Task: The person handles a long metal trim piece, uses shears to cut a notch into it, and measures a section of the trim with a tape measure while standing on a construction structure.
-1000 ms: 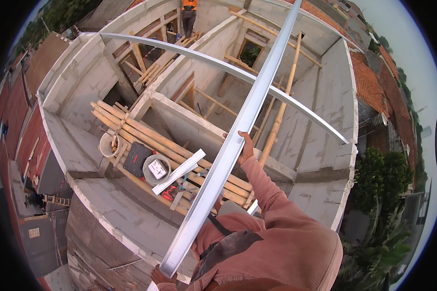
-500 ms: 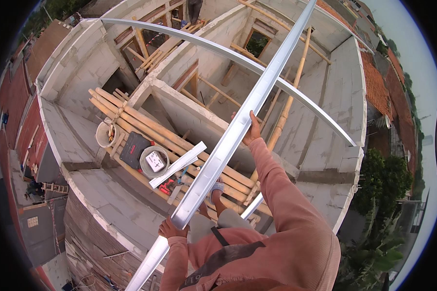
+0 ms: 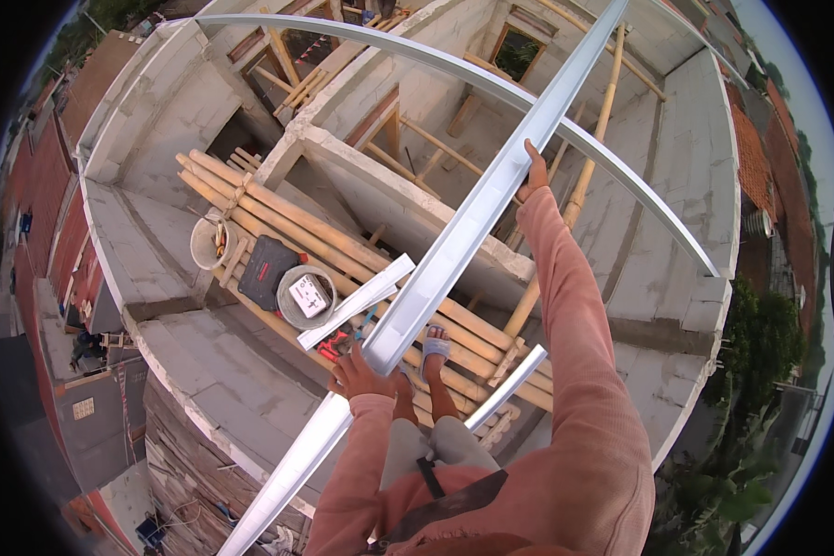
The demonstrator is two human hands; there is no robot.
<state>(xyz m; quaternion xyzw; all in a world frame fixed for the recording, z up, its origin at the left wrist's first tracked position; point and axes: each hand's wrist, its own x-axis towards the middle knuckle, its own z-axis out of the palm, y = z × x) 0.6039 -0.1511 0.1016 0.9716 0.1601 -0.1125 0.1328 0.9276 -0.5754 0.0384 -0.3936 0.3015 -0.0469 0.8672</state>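
A long silver metal channel [image 3: 473,227] slopes from near my body up to the far right. My right hand [image 3: 534,174] is closed on its right edge, the arm stretched out. At its near end, my left hand [image 3: 360,372] curls over the left edge, with the fingers partly hidden. Below that end, another silver channel [image 3: 292,473] runs toward the lower left. Farther off, a silver beam [image 3: 417,57] passes crosswise beneath the held channel and appears curved in this lens.
My sandalled foot [image 3: 436,347] stands on bamboo poles [image 3: 278,218] above open rooms. Left of it lie white metal offcuts [image 3: 361,301], a red tool [image 3: 332,346], a bucket with a white box [image 3: 290,308], a dark case [image 3: 261,269] and another bucket [image 3: 204,243]. Block walls [image 3: 658,320] surround this.
The held channel has slid forward, away from me, its near end now closer to the white offcuts. Both hands have moved forward with it, and the view has shifted.
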